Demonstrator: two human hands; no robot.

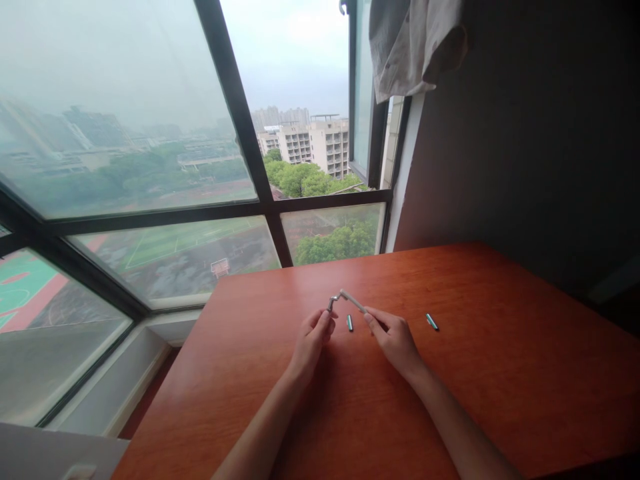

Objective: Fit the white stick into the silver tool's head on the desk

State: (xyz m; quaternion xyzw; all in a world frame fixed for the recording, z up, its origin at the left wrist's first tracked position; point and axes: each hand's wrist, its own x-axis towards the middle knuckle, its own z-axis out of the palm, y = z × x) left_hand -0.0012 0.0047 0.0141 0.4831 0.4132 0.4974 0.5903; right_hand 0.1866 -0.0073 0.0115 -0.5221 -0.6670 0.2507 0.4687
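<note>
Pinched in my left hand (313, 340) is a shiny silver razor handle (333, 302), its bent neck pointing up and to the right. My right hand (395, 339) is closed on the lower end of a slim grey stick (355, 302), which slants up to the left. The stick's far tip meets or nearly meets the neck of the handle; contact is too small to make out. Between the hands, a small razor cartridge (349, 323) with a teal strip lies on the table. Another razor cartridge (432, 322) lies to the right of my right hand.
The reddish-brown wooden table (500, 347) stretches beneath both arms. Large windows with a dark frame (270, 207) rise behind its far edge, one pane swung open. Grey cloth (415, 47) hangs at the top, and a dark wall (500, 153) borders the right side.
</note>
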